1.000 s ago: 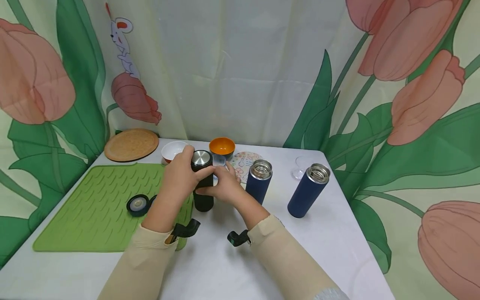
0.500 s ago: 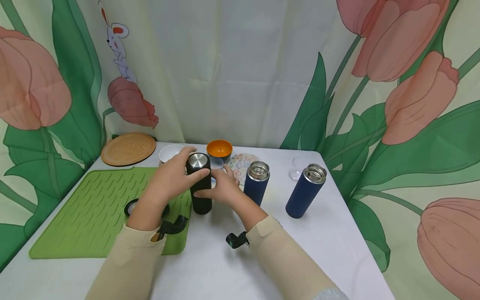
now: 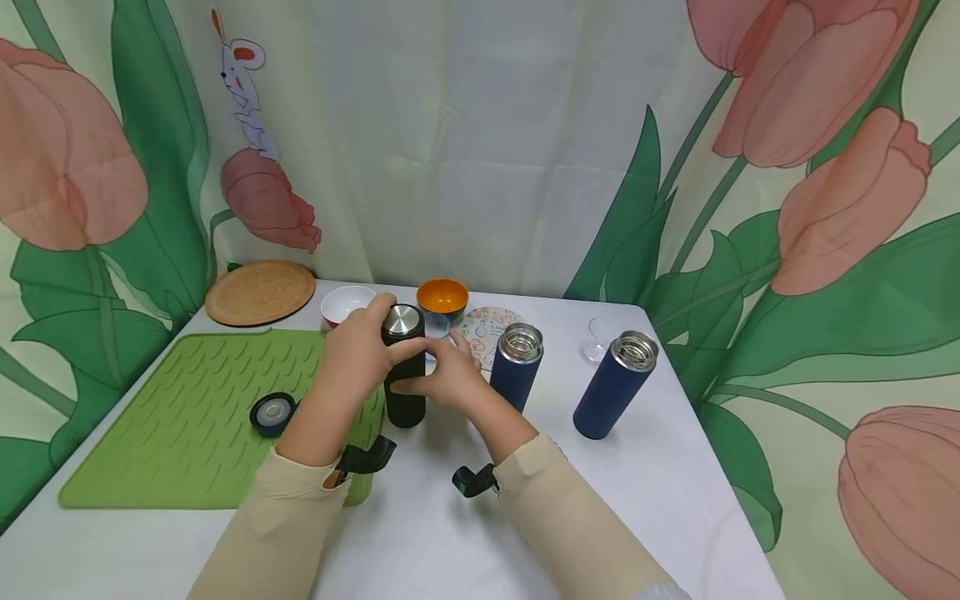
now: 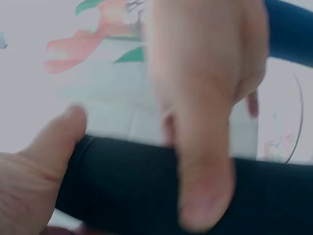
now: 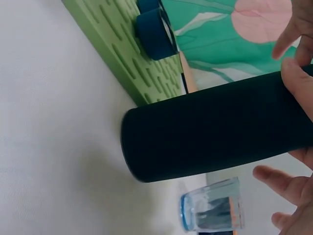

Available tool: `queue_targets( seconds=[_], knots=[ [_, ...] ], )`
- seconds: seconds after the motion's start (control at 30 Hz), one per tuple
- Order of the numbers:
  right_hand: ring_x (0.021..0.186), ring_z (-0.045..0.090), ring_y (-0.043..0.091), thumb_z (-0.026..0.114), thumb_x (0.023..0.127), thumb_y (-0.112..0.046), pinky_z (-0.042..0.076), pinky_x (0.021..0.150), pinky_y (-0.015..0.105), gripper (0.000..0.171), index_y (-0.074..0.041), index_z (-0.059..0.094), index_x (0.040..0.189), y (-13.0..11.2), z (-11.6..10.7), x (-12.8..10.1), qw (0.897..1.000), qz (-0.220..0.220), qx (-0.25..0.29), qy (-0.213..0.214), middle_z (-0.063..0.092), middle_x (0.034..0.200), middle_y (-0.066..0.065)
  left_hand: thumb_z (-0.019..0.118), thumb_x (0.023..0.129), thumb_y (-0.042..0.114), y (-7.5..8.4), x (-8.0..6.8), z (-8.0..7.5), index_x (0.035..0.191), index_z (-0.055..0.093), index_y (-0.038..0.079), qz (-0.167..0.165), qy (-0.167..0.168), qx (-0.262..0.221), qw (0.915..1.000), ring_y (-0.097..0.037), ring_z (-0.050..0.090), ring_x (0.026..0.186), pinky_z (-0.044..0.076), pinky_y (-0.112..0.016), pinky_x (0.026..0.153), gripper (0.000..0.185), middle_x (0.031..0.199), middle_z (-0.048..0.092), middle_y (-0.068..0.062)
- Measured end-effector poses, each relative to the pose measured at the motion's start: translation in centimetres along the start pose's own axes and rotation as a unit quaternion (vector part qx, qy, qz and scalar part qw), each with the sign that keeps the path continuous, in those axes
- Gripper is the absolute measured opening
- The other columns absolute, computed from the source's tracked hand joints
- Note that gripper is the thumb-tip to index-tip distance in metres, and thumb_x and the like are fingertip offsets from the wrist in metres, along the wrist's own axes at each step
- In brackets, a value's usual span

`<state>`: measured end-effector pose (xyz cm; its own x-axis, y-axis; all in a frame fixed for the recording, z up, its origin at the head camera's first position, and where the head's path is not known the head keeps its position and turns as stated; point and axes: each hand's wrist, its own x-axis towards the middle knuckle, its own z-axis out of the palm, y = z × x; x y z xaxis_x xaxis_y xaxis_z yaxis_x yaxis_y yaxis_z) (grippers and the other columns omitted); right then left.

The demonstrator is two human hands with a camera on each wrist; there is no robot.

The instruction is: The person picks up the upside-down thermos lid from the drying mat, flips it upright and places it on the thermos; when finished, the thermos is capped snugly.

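A black thermos bottle (image 3: 406, 375) with a silver-topped lid (image 3: 403, 320) stands upright beside the green mat. My left hand (image 3: 358, 348) grips it around the lid. Lower down, my right hand (image 3: 448, 373) holds the body, its thumb across the front. In the left wrist view, that thumb (image 4: 205, 191) lies over the black wall. The right wrist view has the thermos's dark base (image 5: 142, 147) near the white table. On the mat rests a round black lid (image 3: 272, 413); a second one is mostly behind my left forearm.
Two dark blue bottles without lids, one near (image 3: 514, 367) and one farther right (image 3: 613, 383), stand on the table. Behind are a white bowl (image 3: 347, 302), an orange bowl (image 3: 442, 297), a round board (image 3: 260, 293) and a wine glass (image 3: 600, 337). A green mat (image 3: 172, 417) spreads left.
My left wrist swung left and then back right while the hand stayed around the lid. The right hand kept its hold, and the thermos stayed in about the same spot.
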<state>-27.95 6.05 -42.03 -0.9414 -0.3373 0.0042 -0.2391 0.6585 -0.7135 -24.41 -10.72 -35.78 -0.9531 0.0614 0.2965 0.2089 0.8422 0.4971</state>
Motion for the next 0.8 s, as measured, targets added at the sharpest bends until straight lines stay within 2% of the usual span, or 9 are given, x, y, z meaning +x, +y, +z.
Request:
queue_targets(
  seconds=[0.13, 0.23, 0.33, 0.4, 0.5, 0.6, 0.7, 0.8],
  knots=[
    [0.167, 0.004, 0.034, 0.090, 0.083, -0.052, 0.012, 0.126, 0.076, 0.075, -0.036, 0.060, 0.149, -0.1, -0.3, 0.3, 1.000, 0.000, 0.000, -0.004, 0.056, 0.159, -0.005, 0.082, 0.093, 0.047, -1.4, 1.0, -1.5, 0.153, 0.050, 0.019, 0.034, -0.071, -0.034, 0.9963, -0.038, 0.067, 0.111, 0.054, -0.056, 0.092, 0.073, 0.126, 0.070, -0.017],
    [0.167, 0.005, 0.033, 0.091, 0.082, -0.051, 0.012, 0.126, 0.075, 0.076, -0.036, 0.060, 0.150, 0.0, -0.2, 0.3, 1.000, 0.006, 0.003, -0.005, 0.056, 0.160, -0.004, 0.081, 0.094, 0.044, -2.1, 1.5, -2.1, 0.153, 0.051, 0.023, 0.058, -0.109, -0.048, 0.9912, -0.034, 0.066, 0.110, 0.052, -0.055, 0.095, 0.070, 0.123, 0.070, -0.011],
    [0.167, 0.005, 0.034, 0.091, 0.082, -0.050, 0.011, 0.126, 0.076, 0.077, -0.035, 0.059, 0.150, 0.1, 0.0, 0.2, 1.000, 0.010, 0.006, -0.007, 0.056, 0.160, -0.003, 0.079, 0.095, 0.047, -2.3, 1.2, -2.2, 0.153, 0.050, 0.024, 0.059, -0.125, -0.053, 0.9890, -0.030, 0.066, 0.108, 0.053, -0.052, 0.093, 0.068, 0.123, 0.070, -0.008],
    [0.167, 0.004, 0.034, 0.091, 0.082, -0.049, 0.011, 0.126, 0.076, 0.077, -0.035, 0.059, 0.151, 0.1, 0.1, 0.1, 1.000, 0.012, 0.007, -0.010, 0.056, 0.160, -0.004, 0.076, 0.096, 0.053, -2.2, 0.7, -2.1, 0.155, 0.047, 0.020, 0.042, -0.119, -0.054, 0.9905, -0.031, 0.068, 0.111, 0.054, -0.053, 0.094, 0.073, 0.129, 0.069, -0.010],
    [0.167, 0.004, 0.034, 0.090, 0.083, -0.051, 0.009, 0.126, 0.077, 0.076, -0.036, 0.059, 0.151, 0.3, 0.3, 0.0, 1.000, 0.015, 0.009, -0.015, 0.055, 0.161, -0.005, 0.075, 0.092, 0.065, -1.4, -0.4, -1.4, 0.155, 0.043, 0.012, -0.006, -0.090, -0.058, 0.9942, -0.035, 0.070, 0.112, 0.057, -0.052, 0.089, 0.089, 0.135, 0.067, -0.014],
    [0.167, 0.004, 0.034, 0.090, 0.082, -0.052, 0.008, 0.126, 0.077, 0.073, -0.036, 0.062, 0.147, 0.3, 0.3, -0.1, 1.000, 0.012, 0.007, -0.010, 0.056, 0.159, -0.006, 0.075, 0.085, 0.074, -0.1, -1.1, -0.4, 0.143, 0.046, 0.004, -0.045, -0.039, -0.043, 0.9973, -0.037, 0.073, 0.099, 0.058, -0.048, 0.073, 0.095, 0.124, 0.070, -0.018],
    [0.167, 0.004, 0.035, 0.091, 0.082, -0.050, 0.009, 0.126, 0.077, 0.073, -0.035, 0.063, 0.147, 0.3, 0.2, -0.2, 1.000, 0.003, 0.008, -0.001, 0.056, 0.160, -0.006, 0.076, 0.085, 0.073, 0.9, -1.1, 0.4, 0.124, 0.051, 0.002, -0.045, 0.014, -0.004, 0.9989, -0.036, 0.071, 0.082, 0.055, -0.044, 0.060, 0.085, 0.104, 0.070, -0.020],
    [0.167, 0.005, 0.036, 0.092, 0.083, -0.047, 0.012, 0.126, 0.076, 0.075, -0.035, 0.060, 0.150, 0.3, 0.0, -0.2, 1.000, -0.007, 0.010, 0.001, 0.055, 0.161, -0.006, 0.078, 0.088, 0.066, 1.2, -0.7, 0.7, 0.114, 0.052, 0.003, -0.026, 0.039, 0.028, 0.9985, -0.037, 0.069, 0.076, 0.053, -0.044, 0.055, 0.072, 0.093, 0.067, -0.021]
  ],
)
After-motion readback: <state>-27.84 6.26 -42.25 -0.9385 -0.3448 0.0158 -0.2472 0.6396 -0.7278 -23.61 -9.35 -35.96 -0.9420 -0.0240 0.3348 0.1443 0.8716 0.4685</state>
